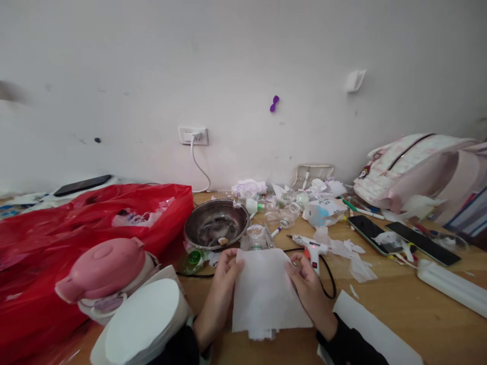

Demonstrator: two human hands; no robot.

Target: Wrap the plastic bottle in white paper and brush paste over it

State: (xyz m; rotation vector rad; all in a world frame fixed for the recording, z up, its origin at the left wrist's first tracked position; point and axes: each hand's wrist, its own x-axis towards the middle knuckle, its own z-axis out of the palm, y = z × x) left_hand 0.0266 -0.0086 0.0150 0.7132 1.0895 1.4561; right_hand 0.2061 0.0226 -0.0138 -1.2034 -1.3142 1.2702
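Observation:
Both of my hands hold up a sheet of thin white paper [264,296] over the wooden table. My left hand [224,284] pinches its upper left edge, fingers closed on it. My right hand [310,289] grips the upper right edge the same way. More white layers hang below the sheet's bottom edge. Just beyond my right hand lies a white glue gun [312,248] with a red light and a black cord. A steel bowl [216,223] sits beyond my left hand.
A red plastic bag [83,223] fills the left side. A pink-lidded container [104,268] and a white round disc [142,322] are near left. Small clear bottles, paper scraps, two phones [371,233], a pink backpack [411,167] and a white strip [375,329] lie right.

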